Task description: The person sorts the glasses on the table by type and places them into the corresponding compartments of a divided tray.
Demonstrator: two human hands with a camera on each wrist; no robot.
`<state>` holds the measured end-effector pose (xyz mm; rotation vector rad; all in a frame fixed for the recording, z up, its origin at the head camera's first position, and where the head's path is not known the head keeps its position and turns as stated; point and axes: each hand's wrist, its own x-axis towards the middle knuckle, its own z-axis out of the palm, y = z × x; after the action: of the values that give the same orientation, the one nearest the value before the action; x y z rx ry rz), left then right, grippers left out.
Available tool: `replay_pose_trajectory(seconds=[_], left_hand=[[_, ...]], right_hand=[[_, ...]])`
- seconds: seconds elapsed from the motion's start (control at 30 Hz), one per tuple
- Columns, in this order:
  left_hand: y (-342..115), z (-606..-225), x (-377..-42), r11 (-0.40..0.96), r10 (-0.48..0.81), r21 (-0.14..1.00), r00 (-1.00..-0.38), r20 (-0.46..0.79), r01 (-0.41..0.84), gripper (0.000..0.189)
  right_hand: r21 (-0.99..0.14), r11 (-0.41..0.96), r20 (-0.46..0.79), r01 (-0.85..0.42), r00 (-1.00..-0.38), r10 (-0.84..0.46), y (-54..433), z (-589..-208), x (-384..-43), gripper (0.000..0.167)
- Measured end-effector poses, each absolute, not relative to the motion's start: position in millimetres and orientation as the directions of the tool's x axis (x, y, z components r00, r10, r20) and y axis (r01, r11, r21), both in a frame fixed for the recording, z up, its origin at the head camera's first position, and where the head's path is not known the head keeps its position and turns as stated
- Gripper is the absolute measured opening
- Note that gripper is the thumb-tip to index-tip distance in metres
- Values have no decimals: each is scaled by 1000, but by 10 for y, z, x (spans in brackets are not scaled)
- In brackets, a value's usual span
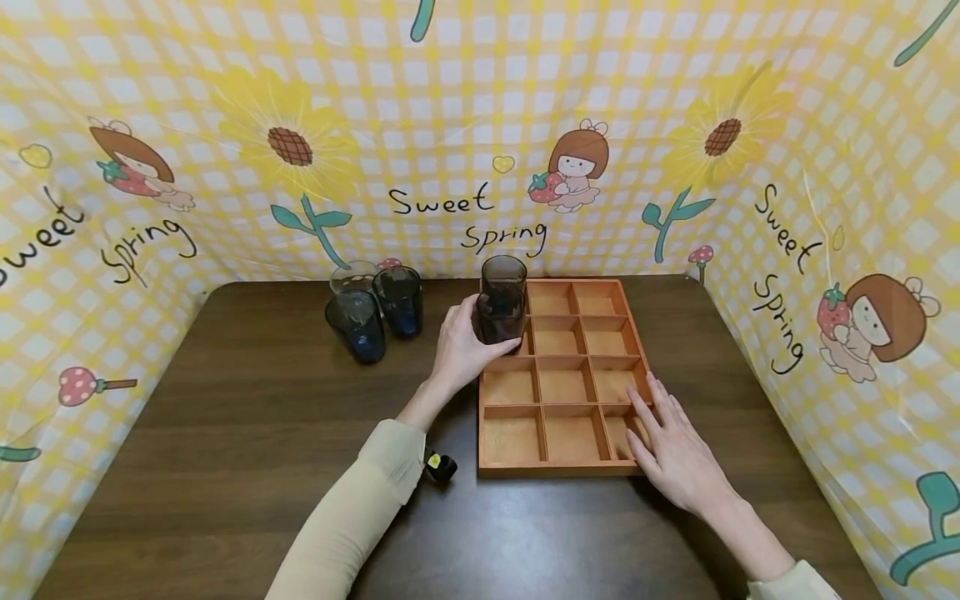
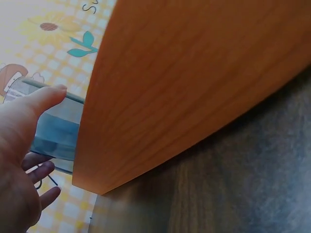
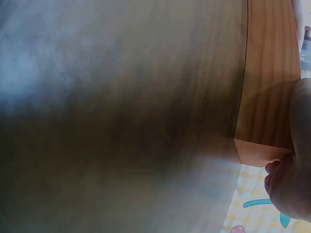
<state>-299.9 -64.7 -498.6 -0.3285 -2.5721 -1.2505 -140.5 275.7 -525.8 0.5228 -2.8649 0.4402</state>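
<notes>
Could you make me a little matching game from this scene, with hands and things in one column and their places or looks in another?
Column one:
1. left hand
2. right hand
3. tray
4. backdrop

Column two:
A. yellow checks
B. at the tray's right edge
C. split into compartments
D. around a dark glass

Pairs: 1-D, 2-B, 3-C, 4-A
</notes>
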Motion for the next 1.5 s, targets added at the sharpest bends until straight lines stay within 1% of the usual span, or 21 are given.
replay_pose_trajectory(seconds=[0.27, 0.53, 0.63, 0.87, 1.0, 1.2, 1.5], left_hand=[[-642, -5017, -2989, 666, 124, 667, -932, 341, 333, 95], [-654, -5041, -2993, 671, 151, 644, -919, 365, 366, 93], [-663, -5046, -2992, 675, 151, 639, -916, 371, 369, 93], [-659, -5054, -2962, 737, 152, 577, -918, 366, 352, 95], [-665, -5034, -2923, 769, 171, 547, -931, 322, 330, 95], [-754, -5011, -2834, 839, 215, 453, -949, 233, 301, 90], [-1003, -5001, -2619, 838, 256, 459, -955, 148, 296, 85]], right_hand=[[-250, 891, 248, -380, -914, -321, 2761, -5295, -1401, 67], [-250, 894, 252, -372, -916, -311, 2760, -5283, -1403, 66], [-255, 892, 254, -374, -916, -311, 2753, -5271, -1401, 66], [-252, 892, 263, -376, -913, -311, 2758, -5265, -1398, 66], [-255, 890, 265, -378, -912, -312, 2755, -5272, -1396, 66], [-259, 888, 263, -379, -913, -313, 2754, -5296, -1391, 66], [-262, 885, 271, -385, -909, -315, 2757, -5276, -1394, 66]])
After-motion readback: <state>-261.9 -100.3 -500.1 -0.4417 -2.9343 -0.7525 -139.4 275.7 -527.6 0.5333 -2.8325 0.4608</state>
